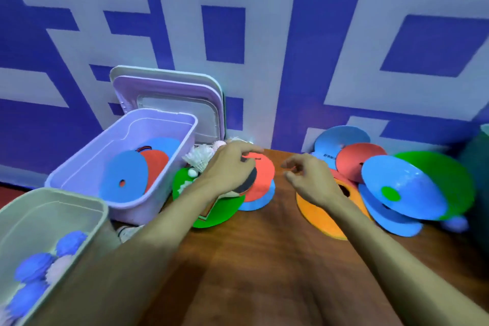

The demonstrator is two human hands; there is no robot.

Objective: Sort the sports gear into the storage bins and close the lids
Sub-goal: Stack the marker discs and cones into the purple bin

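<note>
My left hand point(232, 167) curls over a dark, flat round thing point(250, 180) that looks like a paddle, held just above a red disc point(263, 177) lying on a blue disc point(260, 200). My right hand point(308, 178) hovers to the right of them over an orange disc point(317, 216), fingers loosely curled and holding nothing. The open lilac bin point(79, 174) at the left holds blue and red discs. A beige bin point(31, 209) at the lower left holds blue and pink spiky balls. White shuttlecocks point(198, 159) and a green disc point(222, 210) lie beside the lilac bin.
Two lids point(169, 87) lean against the blue and white wall behind the lilac bin. At the right of the wooden table point(264, 259) lies a heap of discs and cones: blue point(402, 188), green point(449, 180), red point(357, 159). A dark green bin edge point(479, 167) shows far right.
</note>
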